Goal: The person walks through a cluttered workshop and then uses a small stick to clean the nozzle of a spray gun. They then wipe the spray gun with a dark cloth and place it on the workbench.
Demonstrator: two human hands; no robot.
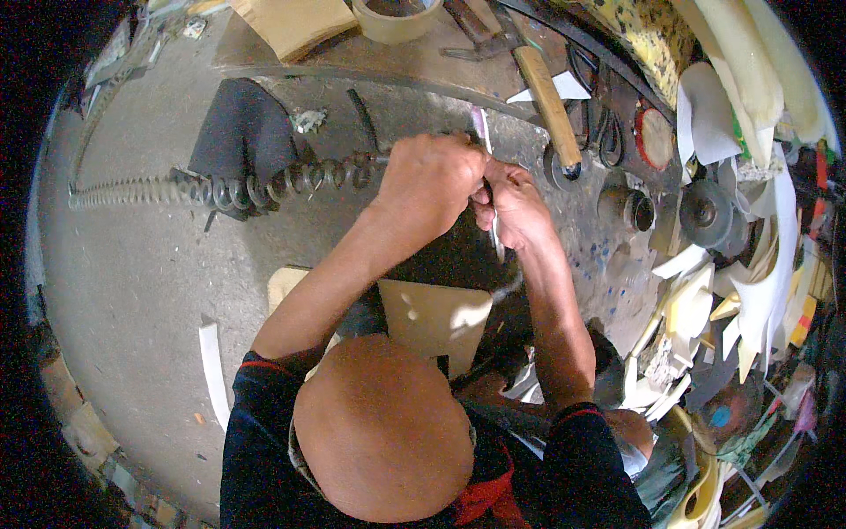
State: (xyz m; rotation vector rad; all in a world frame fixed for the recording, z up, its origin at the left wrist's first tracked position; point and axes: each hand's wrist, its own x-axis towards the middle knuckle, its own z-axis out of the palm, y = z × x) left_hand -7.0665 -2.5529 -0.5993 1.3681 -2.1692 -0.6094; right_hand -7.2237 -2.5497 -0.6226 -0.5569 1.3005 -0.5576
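My left hand (pixel 434 181) is closed in a fist, with its knuckles up. Right beside it, my right hand (pixel 518 204) pinches a thin, white-edged piece (pixel 480 130) seen nearly edge-on, which runs between the two hands. Its kind cannot be told from here. A grey coiled hose (pixel 256 189) stretches in from the left and reaches the left fist; whether it joins a tool there is hidden by the hand. What the left fingers wrap round is out of sight too. Below the hands lies a pale flat board (pixel 434 319) near my lap.
Beyond the hands, a bench carries a wooden-handled tool (pixel 548 110), a tape roll (pixel 397 19) and a yellowish block (pixel 293 25). Dark material (pixel 242 132) lies under the hose. To the right are a round red-rimmed tin (pixel 655 138), a grey disc (pixel 705 213) and heaped pale offcuts (pixel 692 304).
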